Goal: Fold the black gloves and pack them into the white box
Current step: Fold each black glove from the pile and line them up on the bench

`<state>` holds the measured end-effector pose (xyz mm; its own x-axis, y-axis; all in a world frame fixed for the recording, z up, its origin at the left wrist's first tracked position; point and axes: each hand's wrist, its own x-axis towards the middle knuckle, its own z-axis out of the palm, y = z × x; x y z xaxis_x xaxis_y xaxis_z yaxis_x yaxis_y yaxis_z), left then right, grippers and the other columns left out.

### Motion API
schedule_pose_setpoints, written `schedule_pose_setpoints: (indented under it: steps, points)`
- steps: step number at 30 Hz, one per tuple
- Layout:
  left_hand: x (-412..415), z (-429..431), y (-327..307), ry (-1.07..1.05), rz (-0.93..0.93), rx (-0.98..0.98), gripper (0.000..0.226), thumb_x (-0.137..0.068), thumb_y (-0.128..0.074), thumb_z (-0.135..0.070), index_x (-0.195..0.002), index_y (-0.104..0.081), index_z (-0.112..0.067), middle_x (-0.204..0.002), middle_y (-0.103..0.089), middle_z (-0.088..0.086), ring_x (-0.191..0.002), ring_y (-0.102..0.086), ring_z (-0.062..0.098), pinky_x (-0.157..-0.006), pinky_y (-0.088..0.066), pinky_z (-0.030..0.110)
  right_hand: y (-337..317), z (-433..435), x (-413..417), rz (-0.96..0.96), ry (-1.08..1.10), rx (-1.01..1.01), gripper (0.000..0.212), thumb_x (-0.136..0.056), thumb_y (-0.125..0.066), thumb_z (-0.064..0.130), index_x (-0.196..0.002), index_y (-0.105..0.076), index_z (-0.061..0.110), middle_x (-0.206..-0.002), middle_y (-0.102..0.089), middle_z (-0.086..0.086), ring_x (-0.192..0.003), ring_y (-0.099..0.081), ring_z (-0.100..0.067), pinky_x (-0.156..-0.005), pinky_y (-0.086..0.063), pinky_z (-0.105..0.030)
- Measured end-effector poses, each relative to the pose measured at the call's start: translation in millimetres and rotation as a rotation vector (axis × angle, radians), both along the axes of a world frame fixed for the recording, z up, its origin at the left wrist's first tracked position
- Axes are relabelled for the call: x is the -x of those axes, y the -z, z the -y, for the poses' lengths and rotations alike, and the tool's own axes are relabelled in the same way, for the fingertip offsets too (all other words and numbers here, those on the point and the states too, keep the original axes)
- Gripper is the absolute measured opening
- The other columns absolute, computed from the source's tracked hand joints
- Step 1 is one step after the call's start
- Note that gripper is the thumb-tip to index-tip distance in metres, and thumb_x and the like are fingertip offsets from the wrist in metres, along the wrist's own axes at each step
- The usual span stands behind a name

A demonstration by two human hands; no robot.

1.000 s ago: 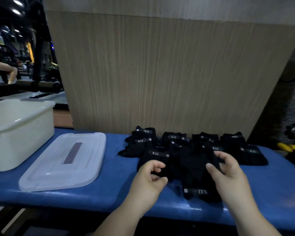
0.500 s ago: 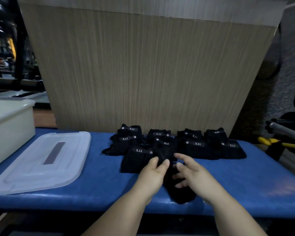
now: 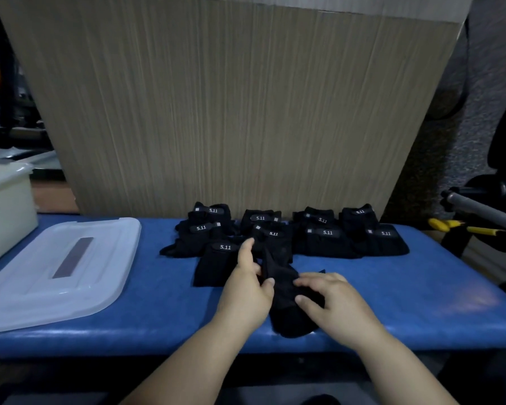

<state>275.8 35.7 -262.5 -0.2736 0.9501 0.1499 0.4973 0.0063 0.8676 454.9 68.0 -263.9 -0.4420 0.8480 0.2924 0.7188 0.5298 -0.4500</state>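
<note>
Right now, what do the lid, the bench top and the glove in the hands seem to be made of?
Lid: cloudy, half see-through plastic, smooth; the bench's blue seems to show through it.
Bench top: probably padded vinyl or leatherette, slightly glossy, with soft patches of reflected light.
Glove: soft matt black fabric, perhaps knit; it bunches and creases.

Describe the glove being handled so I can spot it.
On the blue bench, nearer its front edge than the labelled black gloves by the wooden panel, lies one glove. Unlike them, it shows no 5.11 label, and the left hand and right hand hold it.
</note>
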Motion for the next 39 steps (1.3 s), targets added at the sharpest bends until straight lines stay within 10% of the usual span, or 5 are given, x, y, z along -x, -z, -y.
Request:
schedule_pose_setpoints:
  steps: [7, 18, 24, 32, 39]
  points:
    - [1.4, 12.2, 6.1, 0.053, -0.377, -0.249, 0.027, -0.088, -0.064, -0.031, -0.114, -0.062, -0.035, -0.106, -0.043, -0.022, -0.107, -0.036, 0.001, -0.09, -0.031, 0.013, 4.0, 4.0, -1.7, 0.004, 0.023, -0.123, 0.042, -0.087, -0.06, 0.047, -0.127, -0.056, 0.037, -0.124, -0.047, 0.026, -0.116, -0.034, 0.0, -0.098, -0.028, -0.016]
    - [13.7, 15.8, 7.3, 0.085, -0.395, -0.183, 0.03, -0.086, -0.066, -0.023, -0.115, -0.063, -0.03, -0.101, -0.04, -0.018, -0.092, -0.048, 0.004, -0.083, -0.045, 0.021, 6.1, -0.2, -27.1, -0.359, -0.145, 0.072, 0.034, -0.062, -0.069, 0.059, -0.09, -0.067, 0.039, -0.107, -0.055, 0.014, -0.103, -0.053, -0.006, -0.085, -0.041, -0.014]
    - [17.5, 21.1, 12.0, 0.227, -0.294, -0.204, 0.012, -0.085, -0.068, -0.022, -0.09, -0.07, -0.032, -0.089, -0.053, -0.016, -0.081, -0.053, 0.001, -0.073, -0.044, 0.015, 8.8, 4.2, -34.2, -0.185, -0.166, 0.117, 0.053, -0.047, -0.075, 0.07, -0.089, -0.065, 0.038, -0.093, -0.054, 0.009, -0.098, -0.049, -0.005, -0.086, -0.039, -0.015]
    - [20.1, 23.1, 2.1, 0.479, -0.388, -0.102, 0.025, -0.094, -0.057, -0.018, -0.115, -0.069, -0.027, -0.11, -0.053, -0.021, -0.108, -0.046, -0.008, -0.094, -0.033, 0.004, 9.6, 9.4, -24.3, -0.402, -0.05, 0.025, 0.027, -0.07, -0.083, 0.011, -0.074, -0.071, 0.035, -0.071, -0.058, 0.008, -0.071, -0.055, -0.01, -0.067, -0.045, -0.021]
    - [23.7, 25.4, 4.0, 0.524, -0.426, -0.059, 0.051, -0.086, -0.054, -0.004, -0.122, -0.061, -0.039, -0.114, -0.051, -0.02, -0.114, -0.037, -0.002, -0.095, -0.022, 0.001, 3.9, 13.8, -31.4, -0.465, -0.144, 0.092, 0.019, -0.069, -0.084, 0.007, -0.067, -0.072, 0.022, -0.081, -0.065, 0.007, -0.074, -0.061, -0.01, -0.068, -0.046, -0.017]
